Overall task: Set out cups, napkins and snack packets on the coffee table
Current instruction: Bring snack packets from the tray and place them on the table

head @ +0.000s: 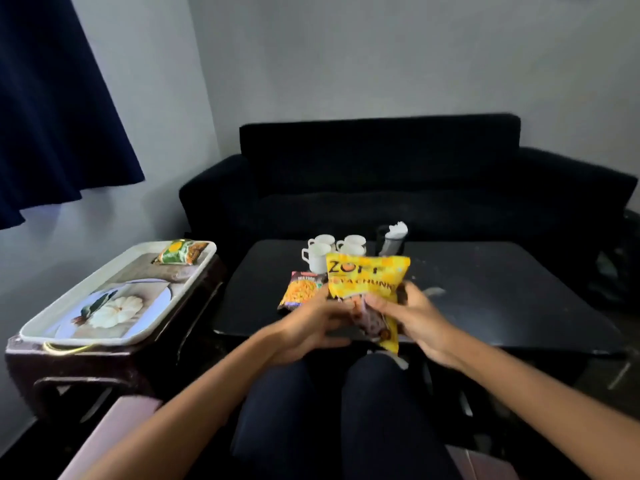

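Observation:
I hold a big yellow snack packet (367, 278) upright over the near edge of the black coffee table (485, 292). My right hand (408, 317) grips its right side, and my left hand (311, 323) holds its lower left part. An orange snack packet (300, 294) lies flat on the table just left of it. Behind them stand several white cups (317, 256) in a cluster. Beside the cups stands a dark holder with white napkins (394, 235). A green and orange packet (178, 252) lies on a tray (69, 327) to the left.
The printed tray rests on a dark side table (114, 362) left of the coffee table. A black sofa (381, 174) stands behind the table. A dark blue curtain (52, 116) hangs at the upper left. My legs sit below the table's near edge.

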